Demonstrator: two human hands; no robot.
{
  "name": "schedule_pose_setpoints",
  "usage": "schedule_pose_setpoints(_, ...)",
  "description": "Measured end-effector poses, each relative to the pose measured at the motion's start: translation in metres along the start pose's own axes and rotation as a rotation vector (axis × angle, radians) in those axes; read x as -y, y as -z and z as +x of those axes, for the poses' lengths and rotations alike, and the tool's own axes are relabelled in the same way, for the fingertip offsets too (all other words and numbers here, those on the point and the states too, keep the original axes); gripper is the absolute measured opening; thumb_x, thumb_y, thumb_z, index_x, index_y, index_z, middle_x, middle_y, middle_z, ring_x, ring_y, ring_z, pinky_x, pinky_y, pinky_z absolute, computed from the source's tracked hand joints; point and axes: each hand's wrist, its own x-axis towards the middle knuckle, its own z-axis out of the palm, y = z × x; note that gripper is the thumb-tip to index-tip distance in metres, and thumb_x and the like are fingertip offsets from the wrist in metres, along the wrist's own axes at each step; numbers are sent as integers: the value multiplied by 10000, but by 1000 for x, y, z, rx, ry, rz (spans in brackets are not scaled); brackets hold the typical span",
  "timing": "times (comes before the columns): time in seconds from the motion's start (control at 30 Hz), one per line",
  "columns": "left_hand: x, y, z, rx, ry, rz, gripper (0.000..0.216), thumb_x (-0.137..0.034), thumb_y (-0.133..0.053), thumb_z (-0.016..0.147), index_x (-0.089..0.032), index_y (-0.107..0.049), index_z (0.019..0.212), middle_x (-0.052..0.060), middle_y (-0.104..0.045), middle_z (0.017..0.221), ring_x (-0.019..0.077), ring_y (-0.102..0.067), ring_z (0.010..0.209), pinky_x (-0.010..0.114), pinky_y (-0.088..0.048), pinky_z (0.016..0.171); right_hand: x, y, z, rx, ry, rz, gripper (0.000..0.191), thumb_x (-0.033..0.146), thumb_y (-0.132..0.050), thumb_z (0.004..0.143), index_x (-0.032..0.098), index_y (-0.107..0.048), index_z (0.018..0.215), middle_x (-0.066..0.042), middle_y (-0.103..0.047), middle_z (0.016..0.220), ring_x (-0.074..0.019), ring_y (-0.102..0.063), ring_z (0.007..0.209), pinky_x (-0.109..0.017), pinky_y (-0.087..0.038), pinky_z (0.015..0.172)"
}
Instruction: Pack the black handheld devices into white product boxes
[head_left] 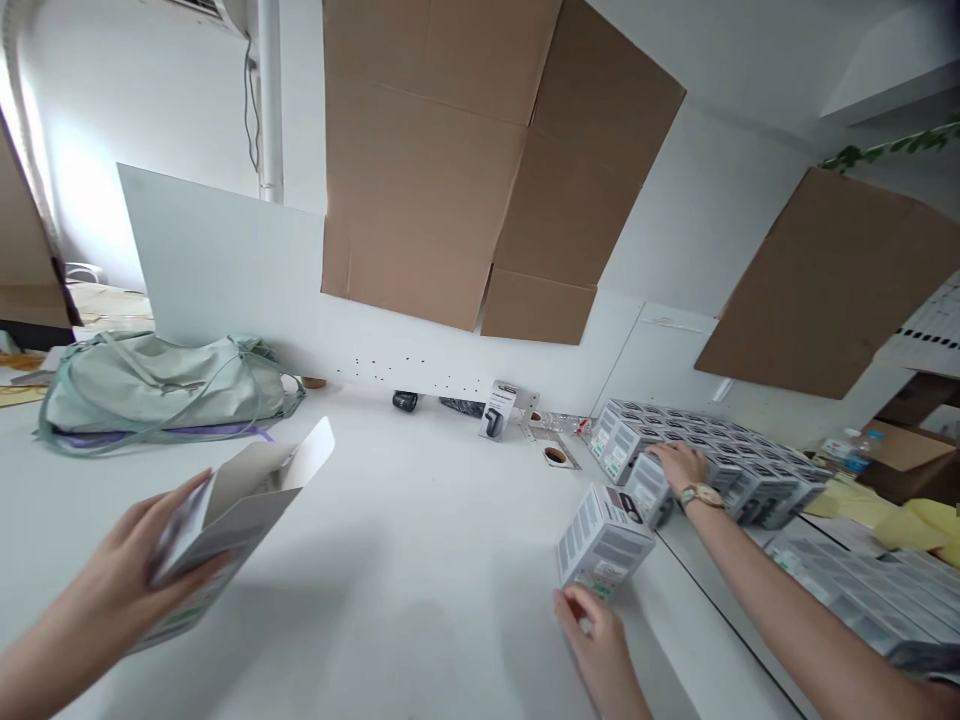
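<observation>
My left hand grips a small white and grey carton from the side, tilted, with its top flap raised and open. What is inside the carton cannot be made out. At the lower right, my right hand has its thumb and fingers curled together in a pinch; anything between them is too small to name. Its fingertips are close to the lower corner of a closed printed carton standing on the white table. Whether they touch it is unclear.
A co-worker's hand with a wristwatch rests on a carton beside closely packed rows of cartons. One carton stands by the back panel, near a black object. A pale green bag lies at left; yellow sheets at right.
</observation>
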Motion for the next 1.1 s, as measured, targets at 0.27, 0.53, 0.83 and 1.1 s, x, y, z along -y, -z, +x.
schedule_pose_setpoints(0.27,-104,-98,-45,-55,-2,-319,995,-457,-656,726,-270,-84,1519,119,-350,1228,412,-432,1238,637,-455,969,79,-96,8,605,7,447,946,401,-788,721,324,-240,1488,-117,-269,1571,-320,-377,1405,-483,-424,1097)
schedule_pose_setpoints(0.53,-99,-95,-43,168,71,-717,958,-530,-760,687,-362,-220,1460,120,-417,1356,384,-467,1302,504,-548,931,87,-159,41,606,19,585,758,366,-676,854,328,-229,1465,-109,-542,1368,-240,-630,1156,-376,-573,889)
schedule_pose_setpoints(0.83,-97,-67,-12,419,417,-1037,880,-615,-649,781,-330,-190,1476,121,-570,1385,329,-637,1162,402,-607,807,18,-225,168,406,-63,-157,544,212,-645,886,179,-454,1394,-155,-302,1559,-376,-180,1472,-619,-193,1168)
schedule_pose_setpoints(1.1,-83,-67,-16,367,296,-1010,978,-588,-688,770,-324,-105,1510,140,-424,1502,329,-541,1270,422,-560,911,7,-237,188,485,100,-167,277,316,-627,927,162,-611,1157,-81,-611,1242,-241,-613,1093,-471,-509,937)
